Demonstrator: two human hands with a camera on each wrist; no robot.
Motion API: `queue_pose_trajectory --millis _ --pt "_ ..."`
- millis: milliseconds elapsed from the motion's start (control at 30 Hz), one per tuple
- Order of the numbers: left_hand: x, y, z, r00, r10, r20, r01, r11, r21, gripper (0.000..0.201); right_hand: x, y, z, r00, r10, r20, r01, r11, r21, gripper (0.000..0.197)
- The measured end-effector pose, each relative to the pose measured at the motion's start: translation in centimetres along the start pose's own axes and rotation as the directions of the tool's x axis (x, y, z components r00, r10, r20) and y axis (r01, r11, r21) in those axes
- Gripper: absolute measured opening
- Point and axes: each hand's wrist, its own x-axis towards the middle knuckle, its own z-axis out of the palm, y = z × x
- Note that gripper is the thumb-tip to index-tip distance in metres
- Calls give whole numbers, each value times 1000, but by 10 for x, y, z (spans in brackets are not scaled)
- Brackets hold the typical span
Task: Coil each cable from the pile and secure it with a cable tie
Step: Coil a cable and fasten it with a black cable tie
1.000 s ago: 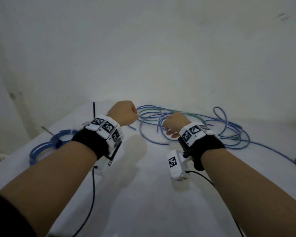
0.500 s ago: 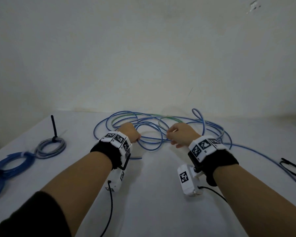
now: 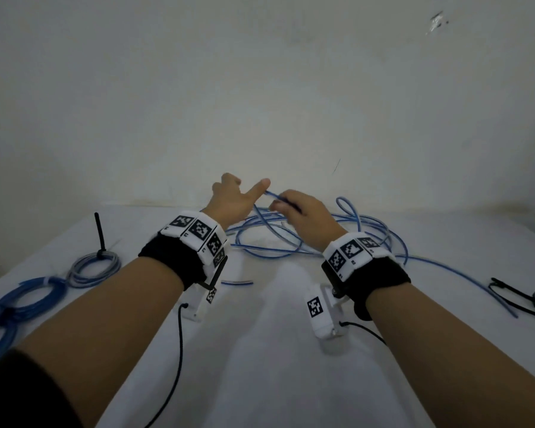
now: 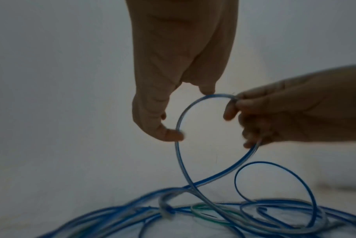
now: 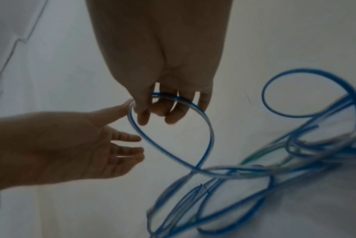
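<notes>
So the right hand (image 3: pixel 303 211) has a blue cable (image 4: pixel 178 145) pinched in its curled fingers, lifted into a small loop just above the pile (image 3: pixel 306 239) at the far middle of the table (image 3: pixel 260 366). The left hand (image 3: pixel 232 202) sits right beside it on the left, fingers relaxed and spread, thumb just touching the loop, not gripping anything. The loop stands upright between the two hands, and both of its tails drop down and away to the right into the tangle. My guess is the slack has to feed in from the right, and the left hand takes the loop.
</notes>
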Motion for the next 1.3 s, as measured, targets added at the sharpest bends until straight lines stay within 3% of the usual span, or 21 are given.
queue_pose_trajectory --millis 67,133,267,433,500,600,700,767,900,1000,1100,1200,1300 --pt "-10 5 -5 977 205 58 -210 974 90 51 0 -11 -10 999 -36 -38 37 999 19 18" --pt "-18 9 -11 933 317 169 -324 946 11 39 1 -19 -19 992 -54 -111 58 998 33 19" --pt "-33 0 -15 905 311 289 -267 946 -182 24 -1 -29 -37 973 -67 -219 78 996 44 14" --pt "-50 -9 -12 875 267 403 -217 962 -166 19 -8 -33 -46 955 -85 -284 73 996 -54 14" --pt "-54 -7 -13 895 255 366 -186 959 -213 19 -12 -29 -48 943 -90 -321 56 992 -116 12" --pt "-56 0 -21 946 282 161 -240 940 -241 18 -20 -27 -54 929 -60 -366 -8 983 -181 15" --pt "-56 9 -30 920 387 56 -384 921 -58 17 -30 -28 -61 922 -60 -382 -62 952 -299 21" --pt "-58 16 -34 900 435 15 -434 900 -31 19 -36 -28 -63 922 -81 -379 -83 914 -398 24" --pt "-68 34 -34 904 426 -25 -417 871 -260 17 -42 -20 -64 939 -65 -338 -118 861 -495 28" --pt "-72 43 -32 925 374 68 -327 873 -363 24 -42 -17 -63 941 -73 -329 -30 955 -297 27" --pt "-71 40 -31 933 275 232 -202 934 -295 32 -42 -18 -67 865 -110 -490 68 992 -104 23" --pt "-72 30 -27 922 224 316 -151 959 -238 30 -37 -23 -70 815 -156 -558 117 987 -106 20" --pt "-70 23 -25 923 147 355 -78 976 -201 25 -36 -30 -72 804 -174 -568 129 984 -120 20"
